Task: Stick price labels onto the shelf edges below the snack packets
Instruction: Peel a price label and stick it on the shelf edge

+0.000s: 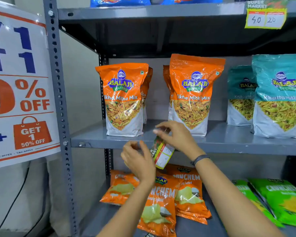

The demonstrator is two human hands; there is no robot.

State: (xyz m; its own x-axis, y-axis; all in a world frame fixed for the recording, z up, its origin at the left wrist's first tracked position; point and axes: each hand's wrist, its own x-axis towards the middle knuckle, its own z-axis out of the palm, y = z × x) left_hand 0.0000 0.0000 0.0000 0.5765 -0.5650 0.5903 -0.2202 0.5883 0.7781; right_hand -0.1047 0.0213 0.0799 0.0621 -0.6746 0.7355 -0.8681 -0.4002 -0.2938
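A yellow price label (162,153) with white boxes hangs tilted from my right hand (176,135), in front of the grey middle shelf edge (237,147). The right fingers pinch its top, where a bit of clear tape seems to sit. My left hand (138,160) hovers just left of the label with fingers apart, holding nothing I can make out. Two orange Tikha Mitha Mix packets (124,100) (194,94) stand on the shelf above the hands. Another label (266,17), marked 40 and 20, is stuck on the top shelf edge.
Teal Khatta Mitha packets (278,94) stand at the right of the middle shelf. Orange chip packets (161,199) and green ones (284,200) lie on the lower shelf. A discount poster (19,86) hangs left of the perforated upright post (58,79).
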